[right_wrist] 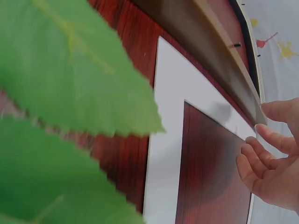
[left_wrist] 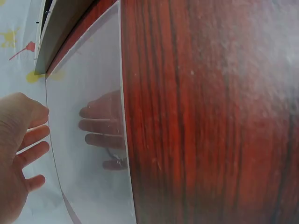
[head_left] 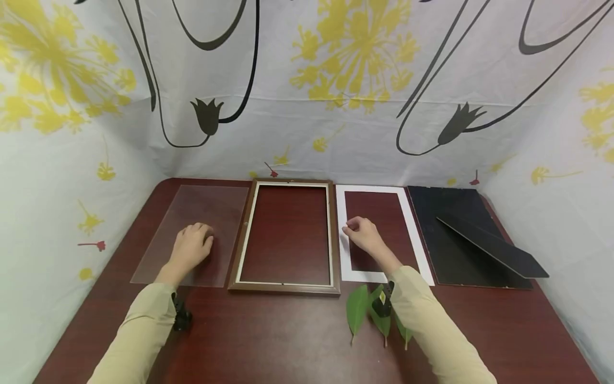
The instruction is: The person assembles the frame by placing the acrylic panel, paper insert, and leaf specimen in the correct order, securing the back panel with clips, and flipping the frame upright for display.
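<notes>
My left hand (head_left: 191, 246) is over a clear transparent sheet (head_left: 218, 205) on the table. In the left wrist view its fingers are spread and loosely bent, nothing between them, and the sheet (left_wrist: 88, 186) mirrors them. Between the hands lies a brown picture frame (head_left: 285, 289), its middle bare down to the tabletop. Over the left strip of a white mat (head_left: 374, 189) is my right hand (head_left: 365, 234). Its thumb and fingers stay apart in the right wrist view, holding nothing; I cannot tell whether they touch the mat (right_wrist: 169, 84).
A black backing board (head_left: 446, 200) with a raised stand leg (head_left: 494, 245) lies at the right. Several green leaves (head_left: 357, 308) rest below the mat, partly behind the right wrist. Patterned white cloth (head_left: 307, 136) rises behind the dark red table (head_left: 278, 341).
</notes>
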`<move>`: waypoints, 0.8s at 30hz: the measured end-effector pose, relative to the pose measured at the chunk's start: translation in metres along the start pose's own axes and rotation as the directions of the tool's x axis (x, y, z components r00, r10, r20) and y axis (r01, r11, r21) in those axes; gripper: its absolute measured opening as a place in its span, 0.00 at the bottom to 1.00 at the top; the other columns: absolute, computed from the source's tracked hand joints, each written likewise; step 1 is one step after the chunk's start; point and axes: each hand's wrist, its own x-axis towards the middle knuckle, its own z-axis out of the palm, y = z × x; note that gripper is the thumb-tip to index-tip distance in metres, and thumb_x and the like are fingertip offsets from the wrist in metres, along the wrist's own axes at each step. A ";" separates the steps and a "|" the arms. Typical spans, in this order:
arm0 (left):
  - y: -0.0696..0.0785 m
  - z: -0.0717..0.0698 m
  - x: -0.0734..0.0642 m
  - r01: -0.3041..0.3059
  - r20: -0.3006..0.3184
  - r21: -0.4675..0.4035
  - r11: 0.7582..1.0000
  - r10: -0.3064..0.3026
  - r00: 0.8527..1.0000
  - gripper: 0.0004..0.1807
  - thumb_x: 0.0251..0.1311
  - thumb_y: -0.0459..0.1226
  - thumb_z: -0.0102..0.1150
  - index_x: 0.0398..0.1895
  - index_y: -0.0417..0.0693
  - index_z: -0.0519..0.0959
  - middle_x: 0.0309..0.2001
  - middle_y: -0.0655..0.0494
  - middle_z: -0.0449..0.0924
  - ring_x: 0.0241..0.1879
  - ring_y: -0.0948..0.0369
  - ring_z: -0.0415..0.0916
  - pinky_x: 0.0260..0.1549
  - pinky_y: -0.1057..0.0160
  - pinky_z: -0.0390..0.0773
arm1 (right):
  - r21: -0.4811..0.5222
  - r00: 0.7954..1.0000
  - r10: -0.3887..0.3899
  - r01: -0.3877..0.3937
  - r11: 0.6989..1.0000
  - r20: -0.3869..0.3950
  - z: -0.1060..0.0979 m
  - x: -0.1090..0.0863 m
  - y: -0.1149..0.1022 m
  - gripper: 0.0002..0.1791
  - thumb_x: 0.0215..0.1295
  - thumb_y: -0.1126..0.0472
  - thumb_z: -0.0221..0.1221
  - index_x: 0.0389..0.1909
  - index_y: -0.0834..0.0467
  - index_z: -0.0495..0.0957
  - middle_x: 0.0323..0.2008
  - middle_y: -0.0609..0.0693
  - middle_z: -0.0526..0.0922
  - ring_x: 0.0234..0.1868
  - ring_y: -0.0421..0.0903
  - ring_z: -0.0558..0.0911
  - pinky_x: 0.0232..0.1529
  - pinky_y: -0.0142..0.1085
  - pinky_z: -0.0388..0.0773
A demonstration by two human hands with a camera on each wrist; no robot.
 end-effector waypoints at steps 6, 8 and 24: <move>-0.005 -0.001 -0.004 0.006 -0.020 -0.040 0.999 -0.007 1.000 0.13 0.61 0.34 0.49 0.43 0.33 0.76 0.45 0.34 0.74 0.47 0.40 0.70 0.48 0.37 0.68 | 0.016 0.999 0.035 -0.035 0.999 0.025 0.006 0.005 -0.006 0.18 0.61 0.56 0.56 0.45 0.66 0.75 0.41 0.62 0.81 0.43 0.54 0.79 0.45 0.44 0.77; -0.005 -0.001 -0.006 0.015 -0.020 -0.051 0.999 -0.016 1.000 0.13 0.61 0.34 0.50 0.43 0.33 0.76 0.45 0.33 0.74 0.47 0.39 0.70 0.47 0.38 0.69 | 0.053 0.998 0.053 -0.055 0.997 0.040 0.008 0.006 -0.007 0.19 0.61 0.56 0.56 0.46 0.67 0.74 0.41 0.63 0.81 0.38 0.54 0.81 0.42 0.42 0.79; -0.020 -0.004 -0.013 0.076 -0.022 -0.078 0.994 -0.078 0.997 0.13 0.60 0.34 0.49 0.43 0.34 0.76 0.48 0.31 0.72 0.48 0.37 0.68 0.44 0.37 0.69 | 0.342 0.973 0.183 -0.221 0.913 0.139 0.014 0.012 -0.017 0.25 0.59 0.62 0.59 0.55 0.67 0.67 0.46 0.66 0.77 0.34 0.49 0.84 0.34 0.39 0.84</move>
